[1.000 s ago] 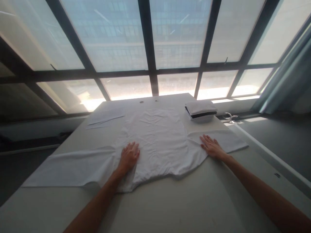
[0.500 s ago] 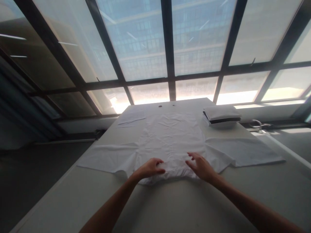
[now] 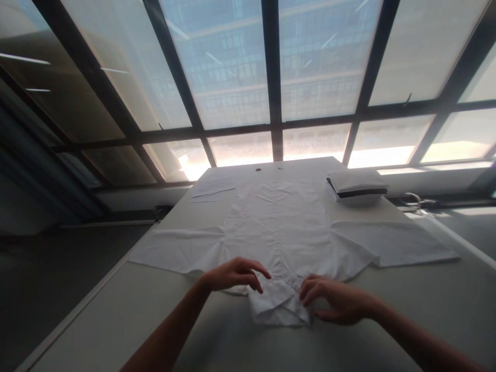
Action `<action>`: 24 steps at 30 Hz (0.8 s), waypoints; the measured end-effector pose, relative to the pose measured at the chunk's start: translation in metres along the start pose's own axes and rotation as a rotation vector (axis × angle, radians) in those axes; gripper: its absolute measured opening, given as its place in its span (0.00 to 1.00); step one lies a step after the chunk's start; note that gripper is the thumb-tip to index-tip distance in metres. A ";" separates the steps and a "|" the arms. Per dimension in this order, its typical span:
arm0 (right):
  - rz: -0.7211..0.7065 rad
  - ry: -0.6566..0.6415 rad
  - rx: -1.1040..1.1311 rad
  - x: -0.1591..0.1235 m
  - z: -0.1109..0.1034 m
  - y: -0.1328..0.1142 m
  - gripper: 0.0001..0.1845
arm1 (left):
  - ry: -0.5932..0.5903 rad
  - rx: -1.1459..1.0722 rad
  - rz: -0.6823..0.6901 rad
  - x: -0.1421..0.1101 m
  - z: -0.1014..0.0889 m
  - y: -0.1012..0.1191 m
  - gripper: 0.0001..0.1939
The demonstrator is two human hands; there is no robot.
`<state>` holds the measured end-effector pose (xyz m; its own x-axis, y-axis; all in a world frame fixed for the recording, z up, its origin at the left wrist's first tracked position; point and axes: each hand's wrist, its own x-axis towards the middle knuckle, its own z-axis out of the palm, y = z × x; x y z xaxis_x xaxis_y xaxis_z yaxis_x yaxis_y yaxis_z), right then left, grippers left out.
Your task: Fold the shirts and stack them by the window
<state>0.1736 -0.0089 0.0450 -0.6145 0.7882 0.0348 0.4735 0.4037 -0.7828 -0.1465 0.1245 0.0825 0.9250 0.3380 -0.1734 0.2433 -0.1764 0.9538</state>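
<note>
A white long-sleeved shirt (image 3: 282,222) lies spread on the table, sleeves out to both sides. At its near end a folded white flap (image 3: 273,310), which looks like the collar, sticks out toward me. My left hand (image 3: 236,274) hovers over the left side of this flap, fingers apart and curved, holding nothing. On the flap's right edge rest the fingertips of my right hand (image 3: 337,299); its thumb stands apart below them, beside the cloth.
The white table (image 3: 217,341) reaches toward the windows. A stack of folded cloth (image 3: 356,183) with a dark layer sits at the back right, white sheets (image 3: 213,187) at the back left. Two small objects, one a brown disc (image 3: 258,169), lie at the far edge.
The near end of the shirt now has its flap turned out toward me. My right hand has come down and nearer to the flap's edge; my left hand has lowered slightly.
</note>
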 end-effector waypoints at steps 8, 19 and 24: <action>0.450 0.534 -0.384 0.099 0.000 0.047 0.25 | 0.297 0.882 0.094 0.073 0.003 -0.057 0.23; 0.519 0.397 -0.672 0.083 0.022 0.082 0.32 | 0.319 1.080 0.006 0.068 0.056 -0.071 0.31; 0.586 0.380 -0.665 0.095 0.023 0.080 0.31 | 0.359 0.989 -0.113 0.097 0.046 -0.068 0.30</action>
<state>0.1384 0.0874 -0.0284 0.0234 0.9989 0.0410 0.9727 -0.0133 -0.2318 -0.0602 0.1262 -0.0104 0.7808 0.6246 -0.0123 0.6016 -0.7465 0.2844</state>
